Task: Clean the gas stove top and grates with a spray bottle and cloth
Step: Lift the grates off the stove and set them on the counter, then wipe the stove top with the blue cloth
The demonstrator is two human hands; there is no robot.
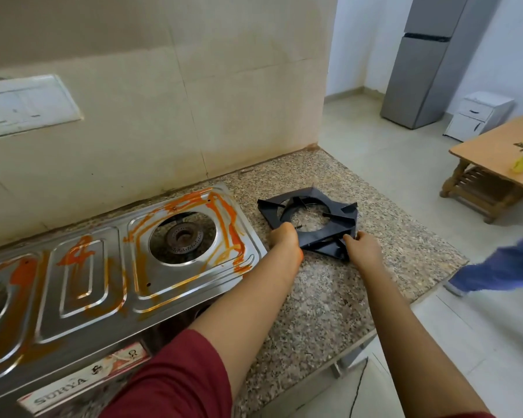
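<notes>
A speckled brown granite tabletop (329, 297) runs along a beige tiled wall (194, 101), with pale floor beyond. On it sits one stainless-steel gas stove top (103, 285), shiny, ribbed, smeared with orange streaks; one round burner (181, 236) lies bare and a second is cut off at the 9 o'clock edge. At 3 o'clock from the stove, two black square metal grates (311, 218) lie stacked askew on the granite. The left hand (284, 239) grips their near-left edge; the right hand (364, 248) clasps the near-right corner. One grey fridge (420, 64) and one wooden table (495, 149) stand at 2 o'clock.
</notes>
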